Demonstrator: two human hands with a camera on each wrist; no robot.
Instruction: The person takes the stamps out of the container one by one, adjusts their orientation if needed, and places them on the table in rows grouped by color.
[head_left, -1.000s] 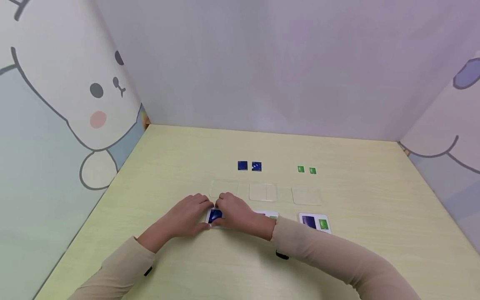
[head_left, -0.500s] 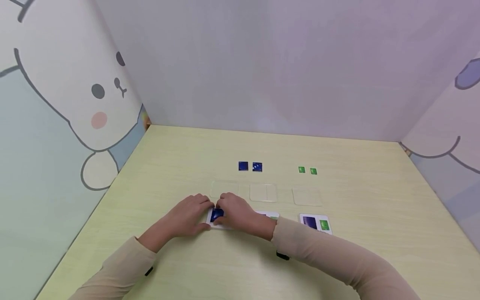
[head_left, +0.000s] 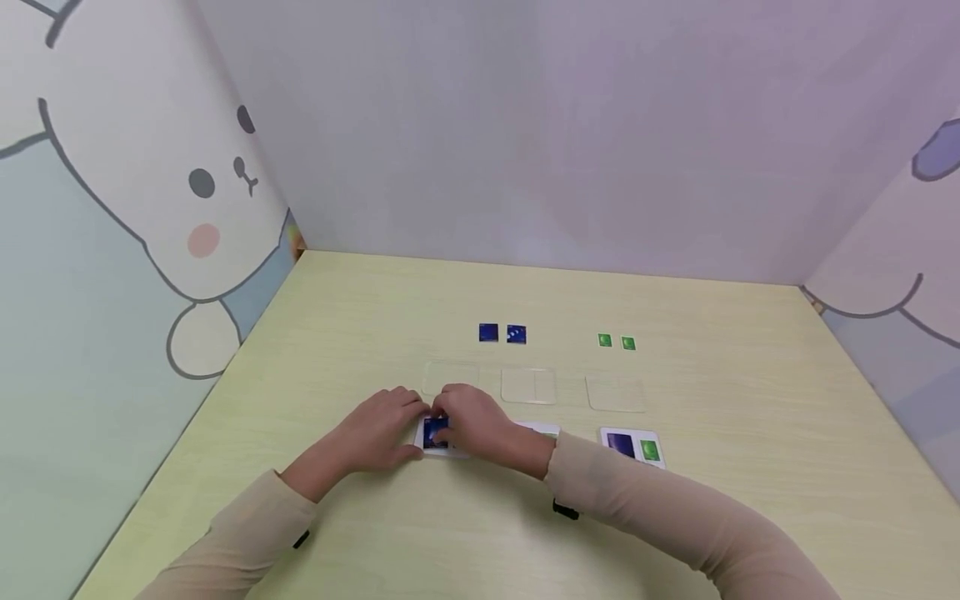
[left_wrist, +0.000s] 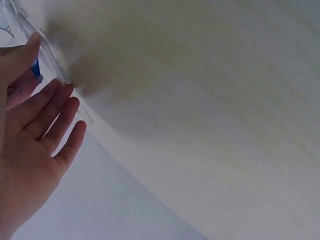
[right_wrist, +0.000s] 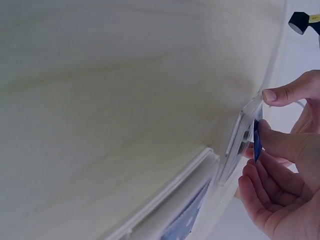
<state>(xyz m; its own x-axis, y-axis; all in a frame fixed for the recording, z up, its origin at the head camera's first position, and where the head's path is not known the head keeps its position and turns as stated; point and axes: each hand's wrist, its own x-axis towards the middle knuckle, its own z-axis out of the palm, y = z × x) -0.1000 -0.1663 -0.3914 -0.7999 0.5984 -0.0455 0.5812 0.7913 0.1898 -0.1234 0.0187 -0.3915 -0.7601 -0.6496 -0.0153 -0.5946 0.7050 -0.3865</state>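
Fingers: those of the right hand are narrow, thumb and fingertips pinching a dark blue piece; those of the left hand stand wider, thumb at the near left corner of a white case and fingertips at the far left corner, holding it between them.
Blue piece: between the right fingers, just over the white case, tilted to it in the right wrist view; whether its lower edge touches the case, I cannot tell.
Middle case: right of the right fingers, mostly hidden by that wrist.
Right case: farther right of the fingers; a dark panel in its left part, a green panel in its right.
Clear plates: one just beyond the right fingers; two more, and, in a row to their right.
Small squares: well beyond the fingers and to their right; two blue squares, then two green squares.
Surface: pale wood-grain surface, under the fingers and cases.
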